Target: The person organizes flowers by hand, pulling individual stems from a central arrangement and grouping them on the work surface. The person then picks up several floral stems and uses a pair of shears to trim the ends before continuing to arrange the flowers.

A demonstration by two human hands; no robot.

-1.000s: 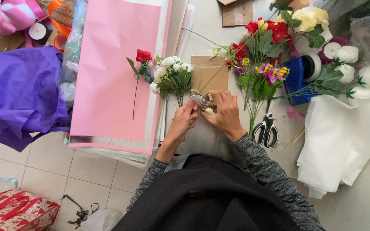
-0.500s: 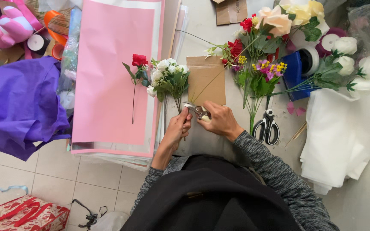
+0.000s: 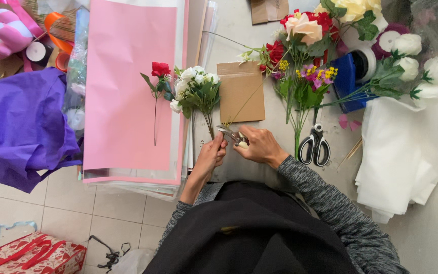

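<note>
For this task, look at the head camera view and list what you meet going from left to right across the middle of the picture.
Purple tissue paper → pink paper sheet → red rose → white flower bunch → left hand → right hand → black-handled scissors → white paper stack.

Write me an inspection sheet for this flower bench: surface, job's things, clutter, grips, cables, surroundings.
Surface: grey worktop, mostly covered.
Job's things: small bunch of white artificial flowers; metal cutting pliers at its stems.
Clutter: single red rose stem on pink paper sheets; brown cardboard envelope; mixed artificial bouquet; black-handled scissors; white tissue stack; blue tape dispenser.
Grips: left hand holds the bunch's stems; right hand holds the pliers.
Cables: nothing seen.
Surroundings: purple wrapping paper; tiled floor; red patterned bag.
</note>
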